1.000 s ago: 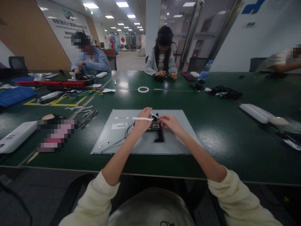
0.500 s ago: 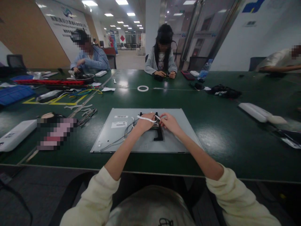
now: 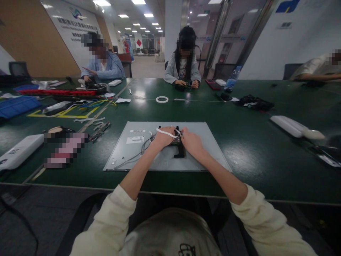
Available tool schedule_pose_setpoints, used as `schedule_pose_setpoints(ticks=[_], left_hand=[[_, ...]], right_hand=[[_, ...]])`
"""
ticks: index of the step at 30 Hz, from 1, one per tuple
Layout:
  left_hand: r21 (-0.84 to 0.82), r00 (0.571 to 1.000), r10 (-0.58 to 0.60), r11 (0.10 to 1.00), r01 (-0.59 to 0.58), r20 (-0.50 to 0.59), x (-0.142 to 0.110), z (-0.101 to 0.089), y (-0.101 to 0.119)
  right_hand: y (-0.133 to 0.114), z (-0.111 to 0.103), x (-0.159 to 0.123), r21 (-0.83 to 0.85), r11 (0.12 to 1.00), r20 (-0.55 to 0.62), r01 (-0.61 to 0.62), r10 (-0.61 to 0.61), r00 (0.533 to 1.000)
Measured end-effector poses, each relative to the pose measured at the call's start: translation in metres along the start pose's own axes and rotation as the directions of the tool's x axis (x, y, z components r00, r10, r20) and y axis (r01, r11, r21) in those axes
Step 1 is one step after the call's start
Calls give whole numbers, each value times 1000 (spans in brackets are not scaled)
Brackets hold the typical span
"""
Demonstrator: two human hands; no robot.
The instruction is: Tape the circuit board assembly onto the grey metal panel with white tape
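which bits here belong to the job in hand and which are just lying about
Likely part of the job:
- panel
- bracket
- white strip
- cables

Apparently just lying about:
- white ring
- bottle
- blue tray
- black bundle

The site was an office. Chairs (image 3: 225,70) stood along the far side of the green table (image 3: 253,135); beyond it were a lettered wall sign (image 3: 77,26), glass panels (image 3: 238,25) and ceiling lights (image 3: 102,3).
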State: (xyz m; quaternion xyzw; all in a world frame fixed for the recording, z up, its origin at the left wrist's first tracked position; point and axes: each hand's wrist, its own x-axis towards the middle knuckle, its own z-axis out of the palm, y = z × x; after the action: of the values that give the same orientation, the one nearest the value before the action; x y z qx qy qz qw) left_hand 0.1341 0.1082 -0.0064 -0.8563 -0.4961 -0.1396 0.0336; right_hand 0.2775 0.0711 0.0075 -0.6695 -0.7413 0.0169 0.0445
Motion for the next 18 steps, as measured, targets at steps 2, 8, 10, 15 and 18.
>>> schedule_pose_setpoints(ticks=[2, 8, 10, 15, 18], left_hand=[[8, 1000, -4, 1000, 4, 11, 0, -2, 1], [20, 998, -1, 1000, 0, 55, 1, -6, 2], [36, 998, -9, 999, 7, 67, 1, -8, 3], [69, 996, -63, 996, 59, 60, -1, -13, 8], [68, 994, -109, 992, 108, 3, -3, -18, 12]], right_hand=[[0, -2, -2, -49, 999, 17, 0, 1, 1000], [4, -8, -11, -98, 995, 33, 0, 3, 999], [7, -10, -11, -84, 996, 28, -3, 6, 1000], [18, -16, -5, 190, 981, -93, 26, -8, 996], [20, -19, -2, 550, 832, -111, 73, -14, 994]])
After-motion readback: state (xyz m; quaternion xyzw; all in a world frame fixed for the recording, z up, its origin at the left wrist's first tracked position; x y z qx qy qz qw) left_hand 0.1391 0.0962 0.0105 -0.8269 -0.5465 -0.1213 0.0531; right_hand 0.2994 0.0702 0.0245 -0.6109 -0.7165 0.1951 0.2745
